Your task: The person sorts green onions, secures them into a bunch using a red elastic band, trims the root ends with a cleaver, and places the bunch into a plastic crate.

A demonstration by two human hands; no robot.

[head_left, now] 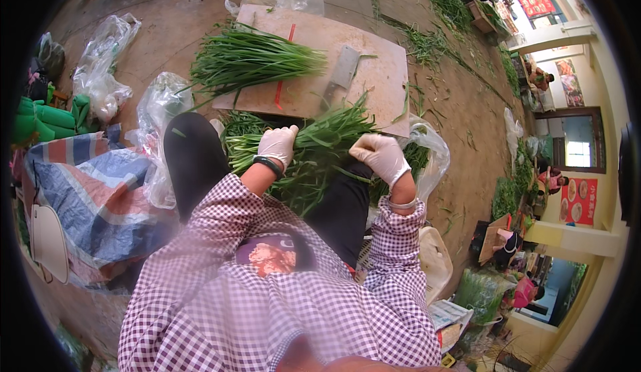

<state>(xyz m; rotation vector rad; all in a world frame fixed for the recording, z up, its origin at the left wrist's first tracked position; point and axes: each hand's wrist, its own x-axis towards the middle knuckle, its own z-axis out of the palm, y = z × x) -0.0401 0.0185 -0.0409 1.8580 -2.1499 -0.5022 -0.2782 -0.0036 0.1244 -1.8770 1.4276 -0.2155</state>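
Note:
In a white glove, my left hand (277, 145) is closed round a bunch of long green chives (334, 128) held above my lap, its leaf tips fanning out to the right. My gloved right hand (382, 157) is just right of those tips, fingers curled together; whatever they may hold is too small to make out. Beyond my hands lies a pale board (377, 41). A thick pile of chives (257, 58) rests on its left side, across a red strip (279, 96). Right of the pile is a cleaver (344, 68), its handle pointing toward me.
Clear plastic bags (160, 105) lie on the left, beside a striped woven sheet (100, 192). Loose green scraps (431, 45) litter the floor to the right. A cream plastic basket (435, 262) sits by my right elbow. Other people (524, 292) work along the right wall.

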